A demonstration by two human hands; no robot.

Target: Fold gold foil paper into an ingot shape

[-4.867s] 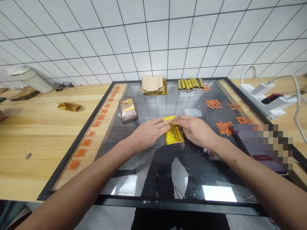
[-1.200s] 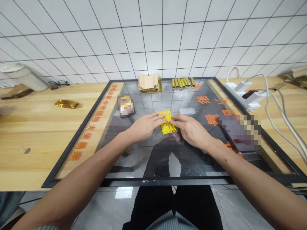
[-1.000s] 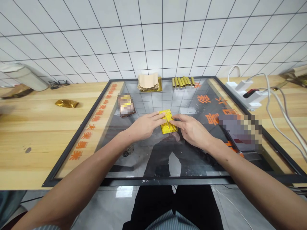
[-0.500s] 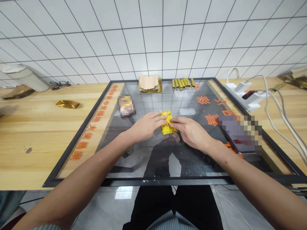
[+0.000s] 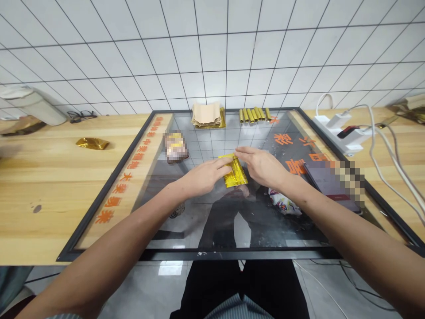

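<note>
Black-framed glass panel [image 5: 199, 253], centre frame: gold foil packet [image 5: 236, 172], apparently mid-fold. Left hand [image 5: 206, 173] pinches its edge narrowly; right hand [image 5: 262, 166] curves just above its top, contact unclear. Crease seems to need pressing flat.

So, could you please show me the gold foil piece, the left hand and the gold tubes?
Gold foil piece [image 5: 237, 173]: head view, on its lower middle.
Left hand [image 5: 204, 176]: head view, on its back.
Gold tubes [image 5: 253, 115]: head view, on the middle of the row.
</note>
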